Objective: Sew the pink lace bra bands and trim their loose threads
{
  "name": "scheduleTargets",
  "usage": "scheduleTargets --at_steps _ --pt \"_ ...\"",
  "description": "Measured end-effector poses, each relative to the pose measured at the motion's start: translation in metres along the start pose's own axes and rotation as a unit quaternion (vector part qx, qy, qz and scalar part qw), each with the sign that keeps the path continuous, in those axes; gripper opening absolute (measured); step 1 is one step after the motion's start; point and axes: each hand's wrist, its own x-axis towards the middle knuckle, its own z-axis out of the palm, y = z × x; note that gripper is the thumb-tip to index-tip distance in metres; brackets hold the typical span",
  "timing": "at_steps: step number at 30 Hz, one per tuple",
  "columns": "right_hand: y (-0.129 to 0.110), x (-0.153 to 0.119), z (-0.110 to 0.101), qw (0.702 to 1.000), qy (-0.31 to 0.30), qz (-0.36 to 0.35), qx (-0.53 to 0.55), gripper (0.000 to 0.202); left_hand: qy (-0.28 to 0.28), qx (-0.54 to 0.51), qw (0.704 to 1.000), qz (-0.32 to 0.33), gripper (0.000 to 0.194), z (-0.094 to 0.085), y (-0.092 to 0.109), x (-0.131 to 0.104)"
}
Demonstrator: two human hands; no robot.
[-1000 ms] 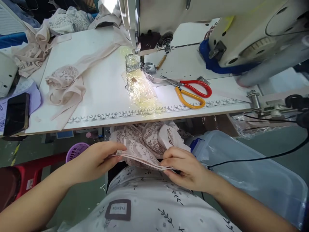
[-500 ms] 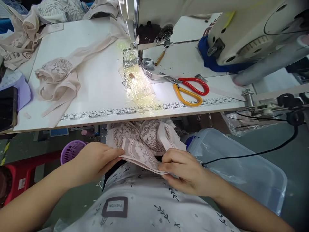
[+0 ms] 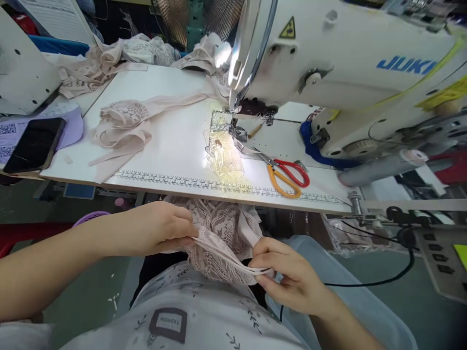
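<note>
A pale pink lace bra (image 3: 226, 253) lies over my lap, just below the table's front edge. My left hand (image 3: 166, 228) pinches its edge on the left side. At the right end of the same edge, my right hand (image 3: 286, 272) grips it between thumb and fingers. The edge is stretched slantwise between both hands, with lace cups bunched behind it. Above on the table, a second pale pink lace piece (image 3: 124, 116) lies crumpled, its strap trailing toward the sewing machine (image 3: 310, 53). Red and orange handled scissors (image 3: 286, 177) rest near the needle area.
A printed ruler (image 3: 175, 182) runs along the table's front edge. A phone (image 3: 34, 143) lies at the left on purple paper. More lace garments (image 3: 87, 73) are heaped at the back. A clear plastic bin (image 3: 328, 291) stands below right, and a fan (image 3: 197, 22) is behind the table.
The view has tilted up, showing more of the machine. The bra's held edge has been turned, so patterned lace now hangs below it. Both hands keep their grip.
</note>
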Motion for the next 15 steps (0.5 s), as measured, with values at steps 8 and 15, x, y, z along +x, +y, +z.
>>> scheduleTargets --at_steps 8,15 --pt "-0.006 0.002 -0.003 1.0 -0.009 -0.012 -0.018 0.014 -0.029 0.041 0.999 0.0 0.023 -0.011 0.01 0.002" --pt "-0.013 0.011 -0.003 0.999 0.012 -0.031 -0.02 0.011 0.016 -0.276 0.961 -0.016 0.02 -0.021 0.012 0.008"
